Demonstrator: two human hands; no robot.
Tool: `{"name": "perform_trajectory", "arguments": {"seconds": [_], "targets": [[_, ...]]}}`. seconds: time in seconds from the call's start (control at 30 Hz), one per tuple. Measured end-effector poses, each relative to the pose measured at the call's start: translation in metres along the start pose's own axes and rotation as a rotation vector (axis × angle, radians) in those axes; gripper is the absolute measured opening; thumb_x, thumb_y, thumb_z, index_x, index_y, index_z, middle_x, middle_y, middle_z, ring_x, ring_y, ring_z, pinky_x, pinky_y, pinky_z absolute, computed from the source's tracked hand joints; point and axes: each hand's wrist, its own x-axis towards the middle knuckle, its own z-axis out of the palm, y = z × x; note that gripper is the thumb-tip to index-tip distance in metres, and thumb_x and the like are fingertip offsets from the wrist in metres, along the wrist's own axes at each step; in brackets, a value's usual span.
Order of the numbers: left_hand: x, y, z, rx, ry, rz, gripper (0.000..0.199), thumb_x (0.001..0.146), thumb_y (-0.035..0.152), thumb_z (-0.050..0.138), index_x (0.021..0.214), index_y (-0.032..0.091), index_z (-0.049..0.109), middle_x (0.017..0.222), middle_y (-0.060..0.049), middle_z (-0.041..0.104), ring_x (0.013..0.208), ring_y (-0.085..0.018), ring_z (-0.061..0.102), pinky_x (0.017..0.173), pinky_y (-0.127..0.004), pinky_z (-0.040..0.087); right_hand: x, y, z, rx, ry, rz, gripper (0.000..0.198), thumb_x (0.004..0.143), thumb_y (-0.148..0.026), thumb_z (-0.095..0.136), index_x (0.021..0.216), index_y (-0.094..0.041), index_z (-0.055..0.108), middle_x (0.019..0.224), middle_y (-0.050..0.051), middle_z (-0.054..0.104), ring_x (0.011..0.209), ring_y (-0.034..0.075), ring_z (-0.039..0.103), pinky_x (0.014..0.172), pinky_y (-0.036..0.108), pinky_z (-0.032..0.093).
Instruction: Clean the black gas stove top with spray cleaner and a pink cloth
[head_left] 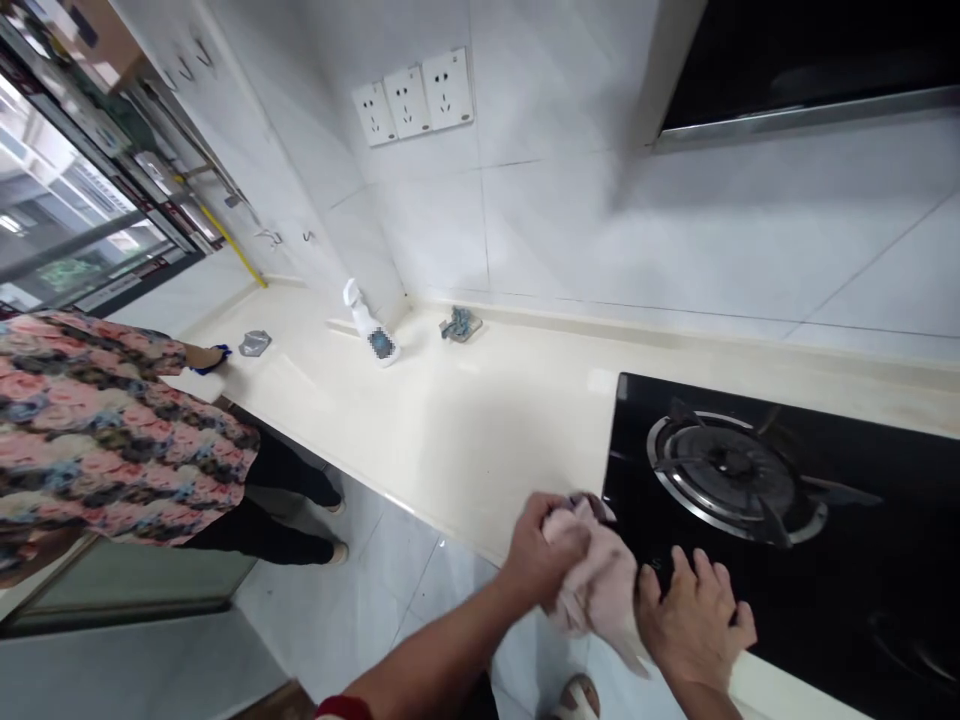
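Observation:
My left hand (544, 550) is closed around a pale pink cloth (596, 580) with dark smudges, at the counter's front edge by the stove's left corner. The cloth's lower end hangs down over the edge. Over the front of the black glass gas stove (637, 460), my right hand (694, 615) has its fingers spread. It is beside the cloth's right side and holds nothing; whether its fingertips touch the glass I cannot tell. A round burner (724, 465) with a metal pan support lies beyond my right hand.
A white spray bottle (369, 325) stands on the cream counter (495, 410), near a scouring pad (459, 323) against the wall. A person in a floral top (120, 430) works at the left, near a grey cloth (255, 343). The range hood (810, 60) overhangs the stove.

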Motion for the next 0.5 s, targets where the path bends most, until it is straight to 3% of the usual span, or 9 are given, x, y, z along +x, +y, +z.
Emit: {"name": "perform_trajectory", "arguments": {"seconds": [0.13, 0.23, 0.33, 0.5], "targets": [[0.025, -0.001, -0.058, 0.338, 0.002, 0.163, 0.032, 0.089, 0.030, 0.052, 0.120, 0.020, 0.054, 0.105, -0.005, 0.064, 0.095, -0.018, 0.061, 0.083, -0.031, 0.051, 0.000, -0.003, -0.001, -0.010, -0.042, 0.027, 0.059, 0.095, -0.044, 0.036, 0.143, -0.013, 0.049, 0.144, 0.024, 0.050, 0.142, 0.040, 0.037, 0.110, 0.067, 0.022], [0.017, -0.027, -0.085, 0.491, -0.056, 0.216, 0.036, 0.071, 0.032, 0.071, 0.106, 0.023, 0.066, 0.115, -0.007, 0.063, 0.110, -0.027, 0.056, 0.095, -0.042, 0.045, 0.000, -0.005, -0.003, -0.036, -0.038, 0.050, 0.060, 0.096, -0.047, 0.032, 0.140, -0.012, 0.052, 0.144, 0.024, 0.051, 0.142, 0.038, 0.036, 0.111, 0.065, 0.021], [-0.002, -0.051, -0.084, 0.644, -0.058, 0.227, 0.044, 0.062, 0.030, 0.077, 0.105, 0.027, 0.070, 0.131, -0.008, 0.060, 0.124, -0.036, 0.048, 0.102, -0.052, 0.036, 0.001, -0.005, -0.003, -0.044, -0.048, 0.042, 0.060, 0.095, -0.047, 0.033, 0.139, -0.012, 0.053, 0.143, 0.024, 0.051, 0.142, 0.038, 0.037, 0.111, 0.065, 0.022], [-0.021, -0.068, -0.055, 1.076, -0.005, 0.348, 0.042, 0.079, 0.046, 0.067, 0.116, 0.026, 0.066, 0.146, -0.007, 0.053, 0.140, -0.037, 0.035, 0.105, -0.054, 0.032, 0.001, 0.002, 0.000, -0.078, -0.135, 0.067, 0.059, 0.093, -0.045, 0.036, 0.143, -0.016, 0.048, 0.146, 0.024, 0.047, 0.142, 0.042, 0.034, 0.107, 0.069, 0.022]]}}
